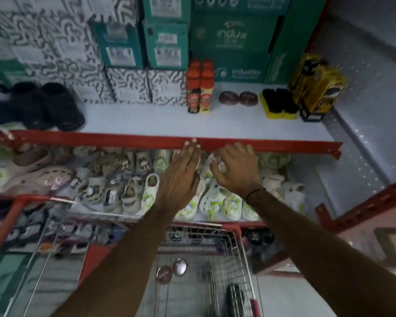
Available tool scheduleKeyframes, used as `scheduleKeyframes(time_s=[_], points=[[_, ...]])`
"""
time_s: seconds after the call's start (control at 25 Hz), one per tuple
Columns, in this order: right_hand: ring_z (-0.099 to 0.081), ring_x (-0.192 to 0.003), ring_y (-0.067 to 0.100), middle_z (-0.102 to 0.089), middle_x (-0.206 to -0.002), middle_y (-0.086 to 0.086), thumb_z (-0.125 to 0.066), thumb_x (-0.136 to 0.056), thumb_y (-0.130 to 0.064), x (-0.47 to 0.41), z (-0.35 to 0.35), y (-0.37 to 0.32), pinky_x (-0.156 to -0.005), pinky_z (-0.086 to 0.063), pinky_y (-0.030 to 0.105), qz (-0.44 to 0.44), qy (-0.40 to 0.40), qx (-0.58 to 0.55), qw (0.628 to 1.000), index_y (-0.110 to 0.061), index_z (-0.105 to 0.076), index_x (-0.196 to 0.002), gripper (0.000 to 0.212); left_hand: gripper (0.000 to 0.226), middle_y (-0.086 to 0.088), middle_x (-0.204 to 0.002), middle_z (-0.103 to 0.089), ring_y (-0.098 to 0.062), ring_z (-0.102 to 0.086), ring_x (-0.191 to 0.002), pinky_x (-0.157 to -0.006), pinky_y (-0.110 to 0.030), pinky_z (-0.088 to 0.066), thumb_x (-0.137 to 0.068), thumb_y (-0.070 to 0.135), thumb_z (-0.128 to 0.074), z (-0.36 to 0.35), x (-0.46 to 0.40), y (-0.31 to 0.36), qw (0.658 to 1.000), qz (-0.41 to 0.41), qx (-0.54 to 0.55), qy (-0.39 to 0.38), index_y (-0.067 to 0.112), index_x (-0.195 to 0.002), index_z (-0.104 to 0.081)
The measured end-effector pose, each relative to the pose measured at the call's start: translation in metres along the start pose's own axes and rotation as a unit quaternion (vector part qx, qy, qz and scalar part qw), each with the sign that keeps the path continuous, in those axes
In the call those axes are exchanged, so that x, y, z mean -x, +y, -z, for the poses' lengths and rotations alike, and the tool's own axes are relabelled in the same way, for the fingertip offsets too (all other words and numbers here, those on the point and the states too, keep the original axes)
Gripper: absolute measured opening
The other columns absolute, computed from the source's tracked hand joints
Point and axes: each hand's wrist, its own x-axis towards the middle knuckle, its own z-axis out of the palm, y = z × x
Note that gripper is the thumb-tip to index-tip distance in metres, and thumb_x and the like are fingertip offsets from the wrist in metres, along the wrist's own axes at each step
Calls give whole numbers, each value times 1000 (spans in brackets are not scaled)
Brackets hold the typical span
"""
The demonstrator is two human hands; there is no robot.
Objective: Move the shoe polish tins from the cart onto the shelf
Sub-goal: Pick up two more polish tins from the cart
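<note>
Two round dark-red shoe polish tins (228, 97) (248, 98) lie side by side on the white shelf (146, 117), between orange polish bottles and a brush. Two more tins (164, 274) (180, 267) rest on the floor of the wire cart (238, 245) below my arms. My left hand (183, 172) is stretched out flat, palm down, its fingertips at the shelf's red front edge (101, 139). My right hand (237, 168) hovers beside it with fingers loosely curled. Neither hand holds anything.
Orange polish bottles (199, 88), a black-bristled yellow brush (279, 104) and yellow boxes (316, 88) stand on the right of the shelf. Black clogs (44, 106) sit at its left, stacked boxes behind. Small white clogs (217, 202) fill the lower shelf. A dark brush (234, 298) lies in the cart.
</note>
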Motion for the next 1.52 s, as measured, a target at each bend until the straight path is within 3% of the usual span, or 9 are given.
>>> scheduleKeyframes(time_s=[0.2,0.32,0.4,0.56,0.64,0.76,0.96,1.24,1.52], points=[[-61,-85,32,-68,-87,6,-58,-87,-40,98,-89,-75,-74,-42,43,1,-180,-62,982,-15,-66,-94,27,54,-20,-154,-43,-33,-41,-143,-120,-40,-34,-95,11,-50,-57,138,-45,991,121,40,-41,1,-148,-41],[-64,-97,32,-71,-101,7,-59,-80,-48,185,-153,-106,-84,-48,42,-31,-357,-80,930,-16,-65,-106,42,54,-19,-139,-53,-35,-58,-120,-94,-47,-56,-88,11,-56,-121,238,-66,952,251,67,-160,4,-141,-46],[-64,-104,29,-70,-111,6,-58,-79,-53,241,-191,-120,-90,-51,42,-53,-453,-89,886,-18,-63,-116,51,58,-17,-143,-47,-36,-57,-120,-87,-46,-58,-89,17,-57,-163,296,-74,903,330,99,-258,8,-143,-41],[-57,-120,28,-63,-132,6,-70,-77,-46,316,-270,-131,-102,-46,43,-78,-559,-100,819,-21,-45,-141,72,92,-12,-168,-5,-33,-33,-144,-107,-46,-48,-88,18,-71,-251,361,-92,797,437,127,-398,25,-158,-12],[-45,-137,32,-49,-149,10,-73,-78,-34,335,-309,-135,-112,-36,52,-52,-572,-90,813,-20,-35,-148,82,91,-11,-169,-1,-34,-31,-144,-110,-47,-45,-87,20,-73,-286,373,-99,801,423,97,-413,24,-158,-15],[-40,-140,40,-37,-157,15,-69,-81,-13,351,-357,-144,-107,-38,61,39,-593,-19,804,-18,-37,-148,75,86,-17,-159,-30,-39,-46,-130,-100,-53,-51,-83,23,-76,-324,382,-113,846,364,28,-389,26,-151,-25],[-56,-109,40,-56,-119,15,-68,-71,1,345,-353,-148,-76,-59,48,13,-571,-26,820,-10,-60,-112,43,53,-18,-120,-55,-36,-62,-96,-73,-44,-58,-79,12,-75,-317,360,-115,870,323,-16,-371,14,-125,-48],[-59,-102,40,-60,-109,12,-66,-65,-22,263,-248,-142,-78,-56,55,7,-604,-23,797,-11,-61,-102,39,56,-11,-121,-53,-34,-60,-102,-78,-41,-52,-67,36,-78,-159,289,-82,857,320,-8,-403,22,-116,-56],[-64,-97,43,-65,-104,23,-67,-79,-26,93,-111,-127,-79,-53,43,-97,-467,-111,872,-6,-68,-95,25,69,-9,-124,-56,-33,-61,-111,-88,-42,-50,-66,47,-74,-10,170,-76,929,221,-16,-297,26,-130,-58]])
